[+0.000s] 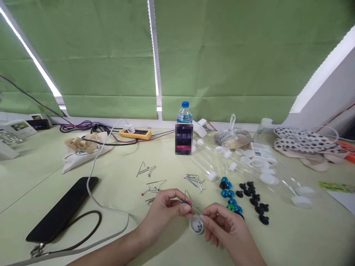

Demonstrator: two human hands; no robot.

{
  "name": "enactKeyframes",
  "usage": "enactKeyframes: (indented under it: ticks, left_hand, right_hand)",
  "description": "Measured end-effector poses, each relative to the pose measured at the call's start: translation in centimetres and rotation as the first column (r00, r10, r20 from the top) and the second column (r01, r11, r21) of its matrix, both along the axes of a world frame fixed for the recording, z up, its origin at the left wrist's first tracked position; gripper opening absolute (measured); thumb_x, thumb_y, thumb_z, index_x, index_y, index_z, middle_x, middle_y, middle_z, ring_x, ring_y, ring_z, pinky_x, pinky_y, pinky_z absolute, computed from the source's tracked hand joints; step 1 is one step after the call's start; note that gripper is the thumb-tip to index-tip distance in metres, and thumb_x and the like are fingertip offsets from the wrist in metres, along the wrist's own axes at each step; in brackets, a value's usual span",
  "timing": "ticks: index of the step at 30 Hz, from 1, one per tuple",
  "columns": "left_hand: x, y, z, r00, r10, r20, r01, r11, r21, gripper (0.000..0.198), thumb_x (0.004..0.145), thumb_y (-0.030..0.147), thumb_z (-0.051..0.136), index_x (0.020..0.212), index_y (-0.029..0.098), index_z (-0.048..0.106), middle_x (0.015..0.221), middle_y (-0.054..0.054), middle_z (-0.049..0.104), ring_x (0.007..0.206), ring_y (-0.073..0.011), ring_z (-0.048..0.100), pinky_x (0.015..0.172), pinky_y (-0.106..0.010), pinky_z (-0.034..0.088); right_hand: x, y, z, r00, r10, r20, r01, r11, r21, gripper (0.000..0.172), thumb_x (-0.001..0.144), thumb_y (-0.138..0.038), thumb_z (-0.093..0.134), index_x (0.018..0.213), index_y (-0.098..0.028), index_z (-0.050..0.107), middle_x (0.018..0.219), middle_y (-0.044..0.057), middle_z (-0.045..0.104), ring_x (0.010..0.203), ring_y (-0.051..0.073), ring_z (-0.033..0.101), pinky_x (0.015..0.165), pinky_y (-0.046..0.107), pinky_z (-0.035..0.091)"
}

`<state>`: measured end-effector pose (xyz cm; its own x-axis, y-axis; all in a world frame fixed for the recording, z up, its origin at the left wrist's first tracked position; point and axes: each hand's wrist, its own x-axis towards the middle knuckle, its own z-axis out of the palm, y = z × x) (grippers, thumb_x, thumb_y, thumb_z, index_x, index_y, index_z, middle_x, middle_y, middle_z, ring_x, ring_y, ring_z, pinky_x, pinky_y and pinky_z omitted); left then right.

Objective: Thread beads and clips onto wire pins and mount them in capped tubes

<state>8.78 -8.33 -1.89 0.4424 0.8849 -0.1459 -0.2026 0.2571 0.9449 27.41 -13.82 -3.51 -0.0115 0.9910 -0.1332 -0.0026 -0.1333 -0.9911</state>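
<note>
Between my two hands is a thin bent metal rod (196,210), with a small dark blue piece near the left fingertips. My left hand (170,205) pinches the rod by its bent end. At the other end my right hand (223,223) has thumb and forefinger closed on it. Just below the rod stands a small white cap (196,225) holding tiny metal parts. More bent metal rods (194,181) lie in a pile beyond my hands, and others (153,187) are spread to the left. Blue and green ribbed knobs (227,193) and black knob-like pieces (253,199) lie to the right.
Clear plastic tubes (205,164) and white caps (269,179) cover the back right. A water bottle (185,113) stands behind a dark box (183,139). On the left are a black phone (62,208), a white cable (93,199), a cloth pouch (84,155) and a yellow power strip (135,133).
</note>
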Motion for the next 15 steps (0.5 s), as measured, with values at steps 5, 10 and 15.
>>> enactKeyframes:
  ticks: [5, 10, 15]
  left_hand:
    - [-0.1, 1.0, -0.5, 0.995, 0.098, -0.035, -0.098, 0.995, -0.001, 0.024, 0.069, 0.034, 0.081, 0.077, 0.014, 0.069, 0.077, -0.004, 0.071, 0.074, -0.0163, 0.067, 0.079, -0.03, 0.053]
    - [-0.4, 1.4, -0.6, 0.993, 0.113, -0.045, -0.112, 0.993, 0.033, 0.022, 0.072, 0.033, 0.078, 0.079, 0.015, 0.07, 0.078, -0.005, 0.072, 0.08, -0.0181, 0.066, 0.084, -0.034, 0.052]
    - [-0.5, 1.4, -0.8, 0.985, 0.118, -0.124, -0.104, 0.988, 0.115, 0.013, 0.073, 0.028, 0.075, 0.077, 0.015, 0.072, 0.08, -0.004, 0.071, 0.079, -0.0162, 0.062, 0.077, -0.028, 0.048]
  right_hand:
    - [0.5, 0.7, -0.4, 0.995, -0.001, 0.097, -0.001, 1.0, 0.019, 0.032, 0.085, -0.05, 0.063, 0.076, -0.019, 0.059, 0.056, -0.002, 0.059, 0.052, 0.012, 0.05, 0.048, 0.022, 0.041]
    - [1.2, 0.9, -0.1, 0.952, 0.012, 0.307, -0.058, 0.988, 0.141, 0.026, 0.091, -0.041, 0.056, 0.077, -0.02, 0.062, 0.064, -0.002, 0.051, 0.055, 0.013, 0.047, 0.049, 0.024, 0.038]
    - [2.5, 1.0, 1.0, 0.758, 0.007, 0.652, -0.345, 0.853, 0.392, 0.021, 0.098, -0.026, 0.047, 0.084, -0.022, 0.063, 0.076, 0.001, 0.056, 0.065, 0.015, 0.054, 0.056, 0.026, 0.039]
